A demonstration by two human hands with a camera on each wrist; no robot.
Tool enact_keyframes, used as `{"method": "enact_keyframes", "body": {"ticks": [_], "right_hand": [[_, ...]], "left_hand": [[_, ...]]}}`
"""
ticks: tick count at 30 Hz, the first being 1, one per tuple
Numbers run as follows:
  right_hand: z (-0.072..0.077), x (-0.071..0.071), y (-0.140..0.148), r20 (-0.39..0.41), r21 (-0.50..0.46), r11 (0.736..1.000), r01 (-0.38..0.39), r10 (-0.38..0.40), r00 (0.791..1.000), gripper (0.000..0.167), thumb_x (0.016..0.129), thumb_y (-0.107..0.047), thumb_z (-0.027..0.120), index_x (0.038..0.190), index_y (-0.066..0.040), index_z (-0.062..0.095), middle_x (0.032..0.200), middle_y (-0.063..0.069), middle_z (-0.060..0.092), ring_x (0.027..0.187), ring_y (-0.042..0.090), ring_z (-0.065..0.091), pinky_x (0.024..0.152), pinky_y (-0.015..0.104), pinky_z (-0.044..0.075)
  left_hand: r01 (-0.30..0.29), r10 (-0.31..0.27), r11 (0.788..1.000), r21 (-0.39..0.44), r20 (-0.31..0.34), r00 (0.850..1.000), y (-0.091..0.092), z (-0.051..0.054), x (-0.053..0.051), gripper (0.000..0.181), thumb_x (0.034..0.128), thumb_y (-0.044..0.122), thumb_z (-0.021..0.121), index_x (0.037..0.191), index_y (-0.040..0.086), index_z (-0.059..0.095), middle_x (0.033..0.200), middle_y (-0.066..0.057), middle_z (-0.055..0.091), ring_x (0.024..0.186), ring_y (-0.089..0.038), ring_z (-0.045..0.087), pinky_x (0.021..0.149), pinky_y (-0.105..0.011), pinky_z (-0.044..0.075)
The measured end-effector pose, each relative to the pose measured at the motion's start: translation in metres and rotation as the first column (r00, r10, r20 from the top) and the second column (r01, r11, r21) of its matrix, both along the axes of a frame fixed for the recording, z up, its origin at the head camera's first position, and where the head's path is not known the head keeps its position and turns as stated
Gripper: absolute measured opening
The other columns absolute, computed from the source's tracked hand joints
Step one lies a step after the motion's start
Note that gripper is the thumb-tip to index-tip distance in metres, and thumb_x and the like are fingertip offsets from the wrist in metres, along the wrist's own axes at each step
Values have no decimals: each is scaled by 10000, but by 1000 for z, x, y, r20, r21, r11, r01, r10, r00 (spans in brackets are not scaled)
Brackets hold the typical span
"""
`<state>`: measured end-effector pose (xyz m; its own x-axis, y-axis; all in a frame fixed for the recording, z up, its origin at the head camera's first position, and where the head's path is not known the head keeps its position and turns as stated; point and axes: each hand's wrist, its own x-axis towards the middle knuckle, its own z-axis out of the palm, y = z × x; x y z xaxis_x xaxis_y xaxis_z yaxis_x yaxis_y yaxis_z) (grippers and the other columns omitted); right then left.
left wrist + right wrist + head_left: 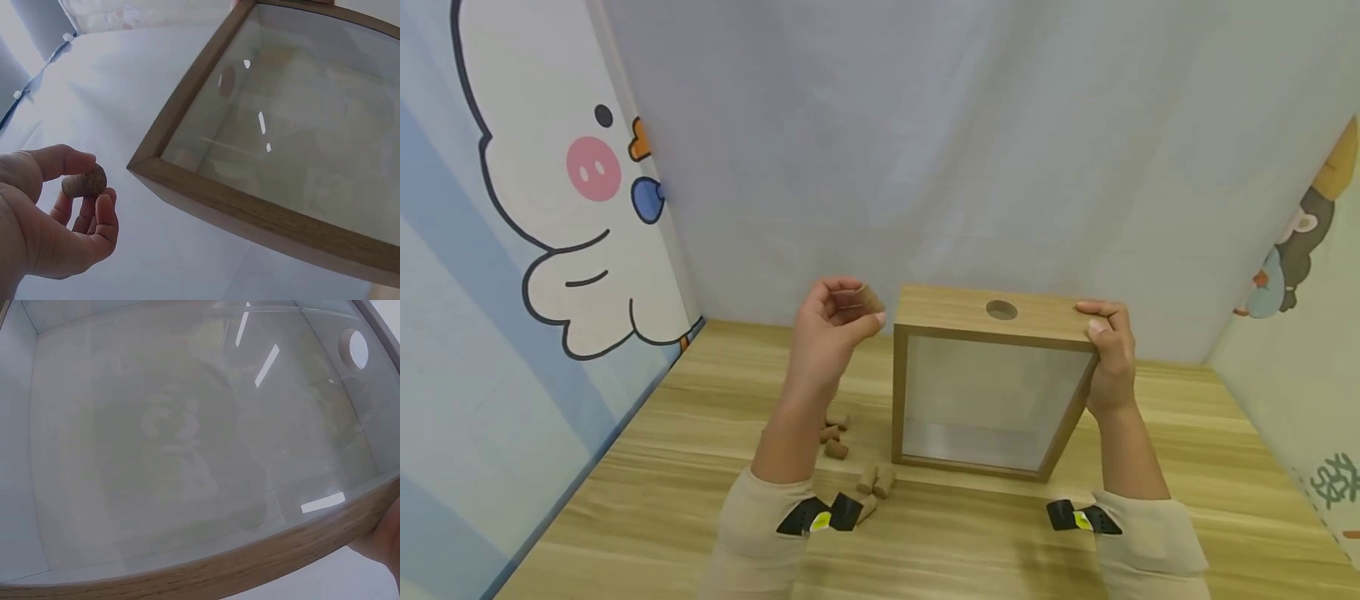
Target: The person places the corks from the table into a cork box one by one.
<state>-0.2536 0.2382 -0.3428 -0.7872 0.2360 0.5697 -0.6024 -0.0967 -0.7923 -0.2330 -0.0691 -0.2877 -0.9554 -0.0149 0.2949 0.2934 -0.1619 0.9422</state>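
At right, the right hand (1112, 357) grips the wooden box (943, 308) — at left, the left hand (831, 327) pinches a cork (869, 297), with loose corks (837, 449) lying nearer.

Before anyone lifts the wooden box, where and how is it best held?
The box is probably best held by its two wooden sides, from left and right: they flank the clear front pane, opposite each other, away from the top hole.

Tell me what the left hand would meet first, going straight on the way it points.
The left hand, holding a cork, would likely meet the wooden box near its upper left corner; depth is unclear, so it might miss.
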Motion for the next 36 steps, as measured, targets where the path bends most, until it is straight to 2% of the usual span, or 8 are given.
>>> {"method": "enact_keyframes", "body": {"ticks": [5, 8, 11, 17, 21, 25, 32, 36], "right_hand": [[2, -1, 1, -10, -11, 1000, 7, -7, 1000, 261, 838, -176, 389, 986, -147, 601, 1070, 84, 458, 888, 218, 414, 731, 354, 297], [2, -2, 1, -13, -26, 1000, 4, -4, 1000, 253, 842, -180, 401, 983, -138, 606, 1067, 86, 459, 882, 213, 418, 729, 347, 303], [1, -2, 1, -17, -22, 1000, -1, 1, 1000, 251, 846, -186, 404, 988, -138, 605, 1068, 83, 462, 883, 217, 417, 732, 354, 299], [-1, -3, 3, -19, -9, 1000, -24, 24, 1000, 244, 863, -208, 401, 1010, -140, 584, 1077, 83, 452, 882, 223, 417, 737, 370, 302], [-1, -2, 5, -13, -4, 1000, -17, 17, 1000, 246, 864, -217, 402, 1013, -145, 584, 1080, 82, 450, 885, 223, 415, 740, 372, 298], [-2, -2, 5, -23, -12, 1000, -10, 10, 1000, 247, 862, -211, 406, 1009, -139, 591, 1066, 86, 459, 873, 223, 418, 729, 368, 303], [-3, -2, 3, -31, -31, 999, -25, 24, 999, 240, 864, -193, 411, 1001, -131, 598, 1046, 90, 462, 861, 208, 426, 714, 331, 326], [-3, -2, 2, -26, -27, 999, -24, 23, 999, 234, 864, -196, 413, 998, -148, 599, 1055, 81, 457, 866, 202, 424, 711, 318, 329]], "left_hand": [[36, -36, 999, -29, -14, 999, 16, 20, -8, 444, 757, -75, 715, 1129, 66, 515, 976, -100, 531, 896, -249, 554, 764, -315, 480], [88, -88, 993, -83, 4, 996, 26, 29, -14, 401, 757, -46, 737, 1096, 69, 555, 987, -100, 559, 898, -245, 560, 745, -316, 487], [140, -136, 977, -161, 37, 990, 35, 38, -21, 351, 765, -8, 747, 1061, 79, 580, 992, -92, 575, 901, -240, 553, 721, -320, 483], [206, -191, 922, -328, 77, 979, 57, 59, -33, 321, 768, 26, 750, 1047, 94, 608, 984, -70, 582, 901, -218, 552, 729, -322, 453], [237, -213, 884, -404, 104, 972, 75, 67, -40, 298, 745, -41, 738, 995, 64, 615, 934, -78, 595, 871, -218, 563, 716, -298, 453], [263, -230, 851, -455, 129, 965, 92, 69, -46, 294, 711, -82, 740, 952, 37, 621, 898, -89, 615, 858, -212, 564, 704, -275, 459], [302, -239, 759, -576, 184, 953, 110, 73, -50, 278, 705, -67, 747, 924, 53, 627, 874, -66, 637, 823, -179, 591, 669, -232, 460], [293, -227, 741, -605, 184, 956, 114, 73, -50, 281, 706, -57, 755, 925, 63, 626, 873, -66, 652, 831, -183, 598, 666, -239, 464]]}}
